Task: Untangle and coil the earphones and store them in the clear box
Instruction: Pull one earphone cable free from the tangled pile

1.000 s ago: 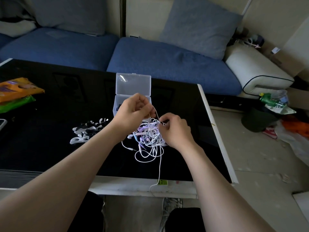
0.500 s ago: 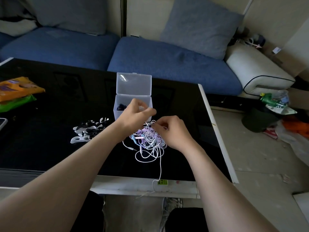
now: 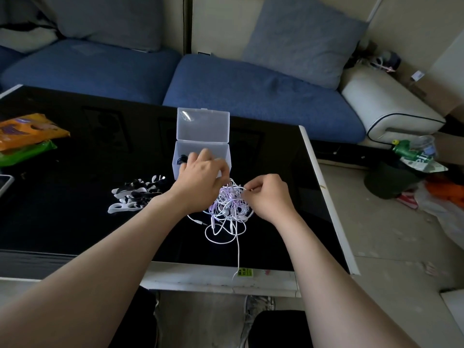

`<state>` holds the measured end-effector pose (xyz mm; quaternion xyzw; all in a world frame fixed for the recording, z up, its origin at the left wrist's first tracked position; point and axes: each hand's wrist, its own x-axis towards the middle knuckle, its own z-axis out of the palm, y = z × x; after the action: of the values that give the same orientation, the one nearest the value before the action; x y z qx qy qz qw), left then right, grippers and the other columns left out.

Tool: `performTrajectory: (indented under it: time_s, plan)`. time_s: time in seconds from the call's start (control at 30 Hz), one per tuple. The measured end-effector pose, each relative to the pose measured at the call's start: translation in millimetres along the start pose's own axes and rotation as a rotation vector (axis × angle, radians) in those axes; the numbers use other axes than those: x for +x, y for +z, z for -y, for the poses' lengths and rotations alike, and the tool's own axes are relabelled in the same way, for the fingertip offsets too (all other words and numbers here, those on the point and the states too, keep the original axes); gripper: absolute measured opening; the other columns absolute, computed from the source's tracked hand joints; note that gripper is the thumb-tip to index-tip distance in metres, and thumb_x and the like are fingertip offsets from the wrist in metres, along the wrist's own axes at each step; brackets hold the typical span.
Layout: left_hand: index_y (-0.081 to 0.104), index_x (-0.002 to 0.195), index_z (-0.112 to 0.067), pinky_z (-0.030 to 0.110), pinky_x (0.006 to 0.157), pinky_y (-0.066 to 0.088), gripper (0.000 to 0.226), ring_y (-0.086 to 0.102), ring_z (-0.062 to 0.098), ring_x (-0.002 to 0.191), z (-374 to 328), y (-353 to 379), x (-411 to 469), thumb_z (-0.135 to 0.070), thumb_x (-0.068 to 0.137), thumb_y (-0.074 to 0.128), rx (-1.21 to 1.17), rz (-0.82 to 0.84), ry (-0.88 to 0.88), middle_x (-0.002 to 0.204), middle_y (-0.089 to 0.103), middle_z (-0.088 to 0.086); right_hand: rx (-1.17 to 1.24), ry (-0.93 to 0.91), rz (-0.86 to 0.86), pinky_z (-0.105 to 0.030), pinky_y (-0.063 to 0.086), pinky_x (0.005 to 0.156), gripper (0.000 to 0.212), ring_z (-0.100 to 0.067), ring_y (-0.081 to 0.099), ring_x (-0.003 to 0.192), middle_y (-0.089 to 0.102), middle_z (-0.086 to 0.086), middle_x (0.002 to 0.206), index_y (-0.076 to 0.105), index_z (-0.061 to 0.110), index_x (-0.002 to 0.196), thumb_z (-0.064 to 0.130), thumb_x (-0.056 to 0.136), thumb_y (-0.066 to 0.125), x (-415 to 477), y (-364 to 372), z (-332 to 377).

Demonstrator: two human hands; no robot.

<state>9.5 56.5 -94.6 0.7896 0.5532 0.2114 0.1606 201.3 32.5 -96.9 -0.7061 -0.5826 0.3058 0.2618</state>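
A blue sofa (image 3: pixel 251 96) runs along the far wall, with a grey-blue cushion (image 3: pixel 301 38) leaning on its back and a white padded arm (image 3: pixel 389 109) at its right end; in front of it stands a low table (image 3: pixel 75 222) with a glossy black top and a white rim; right of the table is pale bare floor (image 3: pixel 376 259), with a dark bin (image 3: pixel 386 182) heaped with litter; an orange bag (image 3: pixel 27 129) and a green one (image 3: pixel 25 154) lie at the table's far left; black and white winders (image 3: pixel 138 194) lie in a small pile left of centre; the clear box (image 3: pixel 200 149) sits at mid-table with its lid upright and something dark inside; just in front of it lie the earphones (image 3: pixel 228 209), a tangle of white and lilac cords, one strand trailing over the near edge by a yellow sticker (image 3: pixel 245 272); the left hand (image 3: pixel 200 182) hangs over the box's front wall and the tangle's left side, its fingers curled and blurred, so I cannot tell whether they grip anything; the right hand (image 3: pixel 268 197) pinches a white strand at the tangle's upper right.
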Motion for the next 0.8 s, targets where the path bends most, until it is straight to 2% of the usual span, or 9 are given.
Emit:
performTrajectory:
  time_s: [0.07,0.17,0.27,0.37,0.47,0.57,0.63,0.7,0.8]
  plan:
    - [0.063,0.103,-0.023,0.042,0.091,0.039,0.005,0.045,0.027,0.105,-4.4,-2.7,2.4,-0.026,0.105,0.059,-0.062,-0.093,0.036,0.111,0.051,-0.006,-0.003,-0.007,-0.010,-0.010,0.047,0.051,0.015,-0.010,0.071,0.072,0.075,-0.001,0.085,0.070,0.023,0.103,0.013,0.093,0.072,-1.5,-0.5,2.0]
    - [0.058,0.103,-0.012,0.026,0.076,0.044,0.006,0.062,0.023,0.094,-13.6,-10.5,4.0,-0.014,0.107,0.054,-0.318,-0.256,0.012,0.100,0.067,-0.002,-0.082,-0.070,0.000,-0.033,0.061,0.075,0.024,-0.016,0.072,0.075,0.073,0.003,0.078,0.067,0.033,0.095,0.009,0.091,0.067,-0.7,0.9,2.0]
    - [0.056,0.104,-0.013,0.014,0.070,0.048,0.008,0.069,0.009,0.084,-21.7,-16.6,2.7,-0.014,0.109,0.050,-0.472,-0.355,-0.060,0.093,0.073,-0.003,-0.225,-0.146,-0.006,-0.046,0.056,0.095,0.036,-0.023,0.066,0.097,0.064,0.002,0.102,0.068,0.040,0.088,0.004,0.087,0.066,-3.4,2.3,4.8]
    - [0.057,0.104,-0.015,0.029,0.079,0.054,0.006,0.069,0.014,0.090,-24.4,-15.0,2.7,-0.017,0.109,0.053,-0.503,-0.325,-0.056,0.097,0.074,-0.001,-0.062,-0.243,0.073,-0.024,0.054,0.085,0.042,-0.018,0.062,0.099,0.061,-0.004,0.113,0.075,0.036,0.112,0.004,0.086,0.067,-8.0,-0.2,17.3]
    - [0.055,0.103,-0.015,0.033,0.085,0.057,0.008,0.073,0.015,0.094,-26.0,-12.1,4.5,-0.017,0.110,0.050,-0.661,-0.295,-0.110,0.095,0.077,-0.003,0.162,-0.273,0.107,-0.023,0.051,0.066,0.009,-0.009,0.065,0.070,0.074,-0.001,0.083,0.080,0.021,0.094,0.022,0.096,0.071,-12.7,1.4,28.0]
    - [0.047,0.105,-0.011,0.037,0.083,0.062,0.012,0.078,0.022,0.086,-30.8,-15.3,5.3,-0.016,0.114,0.041,-1.037,-0.298,-0.193,0.087,0.079,0.006,0.032,-0.266,0.085,-0.019,0.040,0.053,0.026,-0.004,0.053,0.053,0.064,0.007,0.063,0.076,0.014,0.085,0.027,0.103,0.063,-10.8,4.8,21.9]
    - [0.044,0.106,-0.012,0.034,0.072,0.061,0.011,0.073,0.025,0.071,-32.6,-20.0,4.8,-0.015,0.115,0.038,-1.168,-0.312,-0.227,0.077,0.070,0.007,-0.149,-0.238,0.136,-0.028,0.045,0.058,0.033,-0.013,0.063,0.062,0.064,0.006,0.064,0.071,0.017,0.077,0.028,0.105,0.058,-8.6,6.4,16.3]
    - [0.043,0.106,-0.013,0.032,0.065,0.056,0.011,0.060,0.017,0.060,-31.2,-22.6,4.1,-0.015,0.115,0.037,-1.139,-0.364,-0.239,0.071,0.058,0.002,-0.292,-0.170,0.196,-0.035,0.050,0.069,0.039,-0.022,0.064,0.070,0.062,0.004,0.067,0.061,0.016,0.070,0.032,0.105,0.057,-6.5,8.6,10.7]
    - [0.044,0.107,-0.016,0.031,0.057,0.043,0.010,0.045,0.010,0.057,-27.0,-21.5,5.8,-0.021,0.114,0.041,-1.063,-0.406,-0.294,0.070,0.053,-0.004,-0.333,-0.104,0.231,-0.045,0.057,0.087,0.031,-0.024,0.067,0.083,0.069,0.001,0.078,0.069,0.016,0.078,0.034,0.102,0.063,-4.5,11.5,4.9]
